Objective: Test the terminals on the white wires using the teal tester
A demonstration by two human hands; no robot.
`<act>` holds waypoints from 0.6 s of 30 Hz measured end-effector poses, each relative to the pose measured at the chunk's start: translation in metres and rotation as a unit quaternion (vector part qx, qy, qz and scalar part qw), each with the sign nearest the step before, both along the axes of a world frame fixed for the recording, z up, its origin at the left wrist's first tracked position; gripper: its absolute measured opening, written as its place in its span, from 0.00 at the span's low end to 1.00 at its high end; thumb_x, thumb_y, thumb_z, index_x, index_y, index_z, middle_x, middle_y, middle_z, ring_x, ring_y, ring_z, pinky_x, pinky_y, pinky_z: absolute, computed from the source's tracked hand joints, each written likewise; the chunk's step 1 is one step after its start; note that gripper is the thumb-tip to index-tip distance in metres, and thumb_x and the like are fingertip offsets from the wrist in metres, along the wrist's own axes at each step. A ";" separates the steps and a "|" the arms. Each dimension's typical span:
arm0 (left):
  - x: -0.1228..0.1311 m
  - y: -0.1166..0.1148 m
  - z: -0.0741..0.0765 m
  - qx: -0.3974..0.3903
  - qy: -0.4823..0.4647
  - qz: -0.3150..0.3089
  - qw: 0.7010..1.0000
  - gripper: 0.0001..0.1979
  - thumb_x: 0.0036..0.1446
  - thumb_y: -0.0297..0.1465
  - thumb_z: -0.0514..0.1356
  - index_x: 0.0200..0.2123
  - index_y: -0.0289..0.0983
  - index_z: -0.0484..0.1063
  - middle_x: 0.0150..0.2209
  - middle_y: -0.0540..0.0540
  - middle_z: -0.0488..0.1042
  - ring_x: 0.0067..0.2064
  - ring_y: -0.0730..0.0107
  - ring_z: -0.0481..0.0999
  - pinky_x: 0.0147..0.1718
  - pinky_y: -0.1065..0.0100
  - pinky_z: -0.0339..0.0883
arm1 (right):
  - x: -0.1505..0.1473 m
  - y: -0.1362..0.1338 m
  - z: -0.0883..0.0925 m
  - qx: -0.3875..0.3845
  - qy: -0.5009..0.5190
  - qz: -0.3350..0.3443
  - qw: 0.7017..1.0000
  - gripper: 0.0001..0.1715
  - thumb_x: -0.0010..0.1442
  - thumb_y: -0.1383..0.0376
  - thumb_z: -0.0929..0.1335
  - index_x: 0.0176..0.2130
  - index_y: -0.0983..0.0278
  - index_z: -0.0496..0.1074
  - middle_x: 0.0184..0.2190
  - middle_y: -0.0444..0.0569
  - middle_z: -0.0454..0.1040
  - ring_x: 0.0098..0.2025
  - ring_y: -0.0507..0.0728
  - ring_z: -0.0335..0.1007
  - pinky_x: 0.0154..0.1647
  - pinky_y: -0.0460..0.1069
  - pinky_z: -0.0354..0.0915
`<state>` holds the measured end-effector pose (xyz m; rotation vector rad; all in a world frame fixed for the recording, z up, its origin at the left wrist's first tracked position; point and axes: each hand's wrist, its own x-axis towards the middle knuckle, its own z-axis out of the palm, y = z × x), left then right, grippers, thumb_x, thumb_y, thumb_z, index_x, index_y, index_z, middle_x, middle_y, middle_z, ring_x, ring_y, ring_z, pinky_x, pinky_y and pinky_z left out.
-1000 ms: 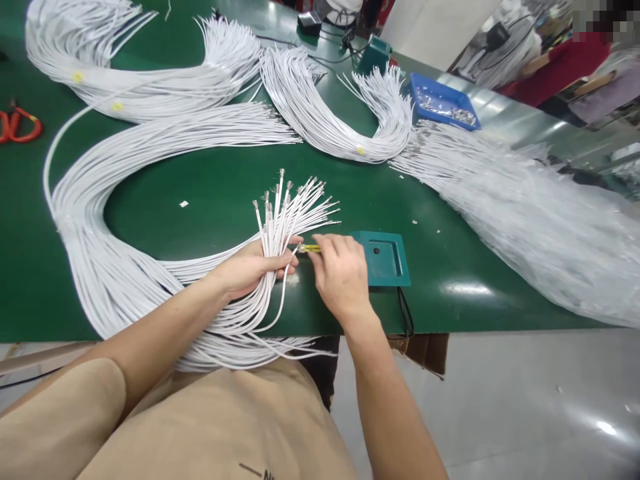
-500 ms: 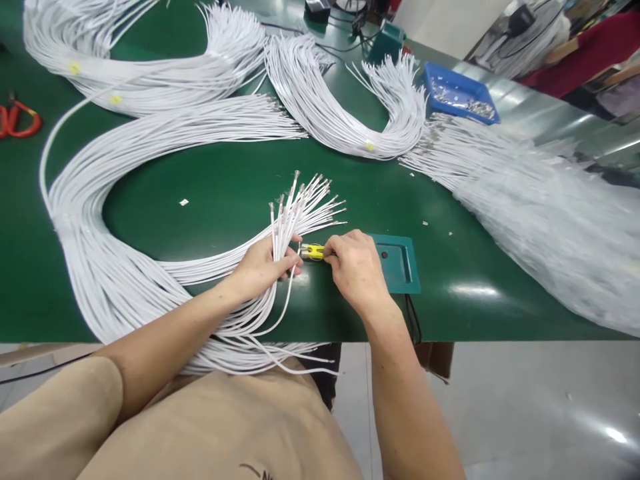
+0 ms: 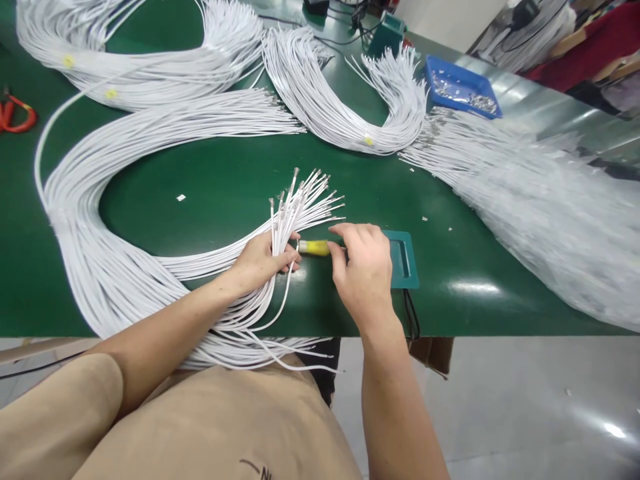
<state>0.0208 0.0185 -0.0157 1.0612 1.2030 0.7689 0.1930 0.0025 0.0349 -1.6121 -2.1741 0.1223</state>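
Note:
My left hand (image 3: pixel 263 259) is closed around a bunch of white wires (image 3: pixel 281 233) whose stripped ends fan out beyond it. One wire end points right, up to the metal tip of a small yellow tool (image 3: pixel 315 248). That tool is smeared by motion, so its exact kind does not show. Just right of it, my right hand (image 3: pixel 364 263) has thumb and forefinger spread apart, near the tool's rear end; its other fingers are partly hidden. Below and behind this hand lies a teal tray-like plate (image 3: pixel 411 267), partly covered.
Large looped bundles of white wire (image 3: pixel 85 193) lie across the green table (image 3: pixel 200 193). A plastic-covered wire bundle (image 3: pixel 550 207) is at the right. A blue tray (image 3: pixel 465 110) holds small metal parts. Red-handled cutters (image 3: pixel 15 113) lie far left. Another person's red sleeve (image 3: pixel 595 47) shows top right.
My right thumb and forefinger have let go of the yellow tool and spread apart. The tool, sharp before, is now blurred. My left hand keeps its hold on the wires.

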 end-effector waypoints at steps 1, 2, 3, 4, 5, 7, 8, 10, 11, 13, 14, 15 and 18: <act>-0.001 0.000 0.001 -0.002 -0.005 0.003 1.000 0.20 0.47 0.32 0.64 0.44 0.32 0.67 0.27 0.47 0.77 0.28 0.66 0.77 0.27 0.68 0.68 | -0.004 -0.006 0.000 0.007 0.015 -0.006 1.000 0.10 0.63 0.68 0.61 0.42 0.64 0.70 0.40 0.52 0.75 0.44 0.60 0.63 0.48 0.55 0.56; -0.003 0.000 0.001 -0.002 -0.006 0.003 1.000 0.20 0.46 0.32 0.65 0.44 0.32 0.67 0.27 0.48 0.76 0.27 0.67 0.77 0.27 0.68 0.68 | -0.009 -0.013 -0.001 0.009 0.026 -0.001 1.000 0.11 0.64 0.67 0.60 0.41 0.64 0.70 0.38 0.52 0.75 0.42 0.59 0.63 0.45 0.54 0.56; -0.005 0.000 0.002 0.001 -0.003 0.002 1.000 0.20 0.46 0.32 0.65 0.43 0.32 0.67 0.26 0.48 0.76 0.26 0.68 0.76 0.27 0.68 0.67 | -0.014 -0.021 -0.004 0.004 0.030 0.017 0.999 0.11 0.65 0.66 0.60 0.39 0.64 0.71 0.36 0.52 0.75 0.40 0.58 0.63 0.43 0.53 0.56; -0.007 0.000 0.002 0.005 0.002 0.001 1.000 0.20 0.46 0.32 0.65 0.43 0.32 0.68 0.26 0.49 0.76 0.25 0.69 0.75 0.27 0.69 0.67 | -0.020 -0.028 -0.008 -0.009 0.024 0.050 0.998 0.12 0.65 0.66 0.60 0.38 0.64 0.71 0.35 0.51 0.74 0.39 0.58 0.63 0.41 0.53 0.56; -0.009 0.000 0.003 0.010 0.005 0.001 1.000 0.21 0.46 0.32 0.65 0.44 0.32 0.68 0.26 0.49 0.76 0.25 0.70 0.75 0.27 0.69 0.67 | -0.027 -0.036 -0.013 -0.022 0.013 0.084 0.996 0.12 0.64 0.66 0.60 0.36 0.64 0.71 0.34 0.51 0.74 0.37 0.57 0.63 0.40 0.52 0.55; -0.012 -0.001 0.004 0.020 -0.005 0.003 1.000 0.24 0.46 0.33 0.66 0.48 0.33 0.68 0.27 0.49 0.76 0.27 0.70 0.75 0.27 0.70 0.66 | -0.040 -0.048 -0.024 -0.045 -0.027 0.147 0.988 0.11 0.63 0.69 0.60 0.34 0.64 0.70 0.32 0.50 0.72 0.36 0.57 0.62 0.37 0.52 0.54; -0.014 -0.002 0.005 0.021 -0.015 0.003 1.000 0.25 0.46 0.34 0.66 0.49 0.33 0.68 0.27 0.49 0.75 0.28 0.70 0.75 0.28 0.70 0.66 | -0.045 -0.053 -0.028 -0.048 -0.046 0.160 0.985 0.11 0.62 0.70 0.60 0.32 0.63 0.69 0.31 0.50 0.72 0.35 0.57 0.61 0.35 0.52 0.54; -0.015 -0.004 0.005 0.013 -0.034 -0.004 0.999 0.25 0.46 0.36 0.67 0.47 0.33 0.69 0.27 0.50 0.75 0.29 0.70 0.75 0.29 0.70 0.66 | -0.056 -0.061 -0.033 -0.044 -0.081 0.159 0.983 0.11 0.61 0.72 0.59 0.31 0.63 0.68 0.30 0.50 0.70 0.34 0.58 0.60 0.34 0.53 0.54; -0.016 -0.005 0.005 0.007 -0.043 -0.010 0.999 0.23 0.45 0.36 0.67 0.45 0.33 0.71 0.28 0.49 0.75 0.29 0.70 0.75 0.29 0.70 0.66 | -0.060 -0.064 -0.034 -0.041 -0.094 0.148 0.984 0.11 0.60 0.72 0.59 0.31 0.63 0.67 0.29 0.50 0.70 0.34 0.59 0.60 0.34 0.53 0.54; -0.017 -0.006 0.004 0.000 -0.060 -0.019 0.998 0.19 0.45 0.36 0.68 0.40 0.34 0.73 0.30 0.47 0.75 0.31 0.69 0.75 0.30 0.70 0.66 | -0.066 -0.071 -0.033 -0.044 -0.112 0.123 0.985 0.10 0.60 0.73 0.59 0.32 0.64 0.66 0.28 0.51 0.70 0.34 0.59 0.61 0.33 0.53 0.55; -0.018 -0.006 0.003 -0.001 -0.070 -0.020 0.997 0.18 0.45 0.37 0.68 0.39 0.34 0.74 0.31 0.46 0.76 0.32 0.69 0.75 0.31 0.70 0.66 | -0.067 -0.075 -0.032 -0.053 -0.118 0.112 0.985 0.10 0.59 0.73 0.59 0.32 0.64 0.66 0.28 0.51 0.70 0.34 0.60 0.62 0.33 0.53 0.56; -0.019 -0.007 0.003 -0.001 -0.079 -0.015 0.997 0.18 0.45 0.37 0.68 0.39 0.34 0.75 0.33 0.46 0.77 0.34 0.68 0.75 0.32 0.70 0.66 | -0.068 -0.080 -0.030 -0.068 -0.124 0.101 0.985 0.10 0.59 0.74 0.59 0.32 0.64 0.66 0.27 0.51 0.70 0.33 0.60 0.63 0.33 0.53 0.56; -0.022 -0.010 0.004 0.006 -0.071 0.005 0.997 0.18 0.46 0.38 0.68 0.40 0.35 0.77 0.35 0.45 0.77 0.35 0.69 0.74 0.35 0.69 0.66 | -0.063 -0.089 -0.024 -0.152 -0.140 0.070 0.976 0.07 0.57 0.74 0.62 0.32 0.64 0.68 0.24 0.50 0.71 0.30 0.59 0.67 0.29 0.51 0.56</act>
